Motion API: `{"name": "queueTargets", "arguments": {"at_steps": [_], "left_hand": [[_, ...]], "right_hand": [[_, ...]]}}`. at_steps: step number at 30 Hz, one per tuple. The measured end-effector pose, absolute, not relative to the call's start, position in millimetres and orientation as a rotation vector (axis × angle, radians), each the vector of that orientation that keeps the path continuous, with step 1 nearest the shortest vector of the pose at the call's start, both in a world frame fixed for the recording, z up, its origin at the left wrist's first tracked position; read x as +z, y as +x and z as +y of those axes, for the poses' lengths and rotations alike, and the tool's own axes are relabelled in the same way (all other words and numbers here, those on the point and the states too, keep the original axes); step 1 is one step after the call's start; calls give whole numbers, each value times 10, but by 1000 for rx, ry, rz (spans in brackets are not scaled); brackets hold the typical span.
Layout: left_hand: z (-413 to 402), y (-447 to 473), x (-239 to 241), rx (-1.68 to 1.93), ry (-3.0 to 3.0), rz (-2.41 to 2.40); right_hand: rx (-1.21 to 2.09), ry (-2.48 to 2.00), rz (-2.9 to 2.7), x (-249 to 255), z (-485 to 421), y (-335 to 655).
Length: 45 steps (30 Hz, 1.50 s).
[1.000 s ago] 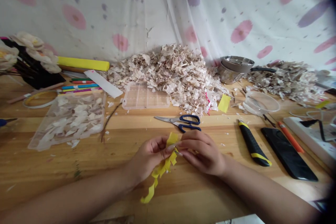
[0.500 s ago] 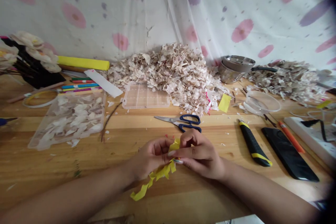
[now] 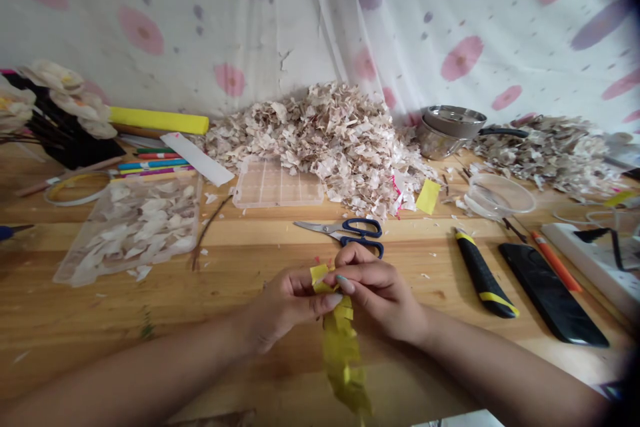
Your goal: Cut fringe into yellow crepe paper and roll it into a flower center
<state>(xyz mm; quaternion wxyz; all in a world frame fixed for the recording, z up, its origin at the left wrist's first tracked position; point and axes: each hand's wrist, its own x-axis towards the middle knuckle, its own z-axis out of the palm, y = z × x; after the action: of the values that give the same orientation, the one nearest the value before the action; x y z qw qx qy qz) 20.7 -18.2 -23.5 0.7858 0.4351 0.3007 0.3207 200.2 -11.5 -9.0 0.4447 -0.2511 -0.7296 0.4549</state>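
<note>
Yellow strip (image 3: 341,345) pinched between left hand (image 3: 290,303) and right hand (image 3: 385,287).
Hands together, fingertips clamped near the strip's upper end; its notched length trails below them, blurred. Scissors (image 3: 331,231) lie just beyond the right hand; black-and-yellow cutter (image 3: 484,273) and black phone (image 3: 553,293) lie to its right.

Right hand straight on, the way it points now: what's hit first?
Beyond the yellow strip at its fingertips, likely the left hand: the right hand points toward it, fingers close together. Depth is unclear; they may already touch.
</note>
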Motion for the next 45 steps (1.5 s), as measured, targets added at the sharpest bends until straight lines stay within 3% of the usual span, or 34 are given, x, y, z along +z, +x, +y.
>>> {"name": "queueTargets", "arguments": {"at_steps": [25,45], "left_hand": [[-151,180,-312,655,931,594],[-145,205,-247,558,971,549]], "right_hand": [[1674,-616,-1492,-184,-68,2009],[1405,-625,-1429,-201,-150,1953]]}}
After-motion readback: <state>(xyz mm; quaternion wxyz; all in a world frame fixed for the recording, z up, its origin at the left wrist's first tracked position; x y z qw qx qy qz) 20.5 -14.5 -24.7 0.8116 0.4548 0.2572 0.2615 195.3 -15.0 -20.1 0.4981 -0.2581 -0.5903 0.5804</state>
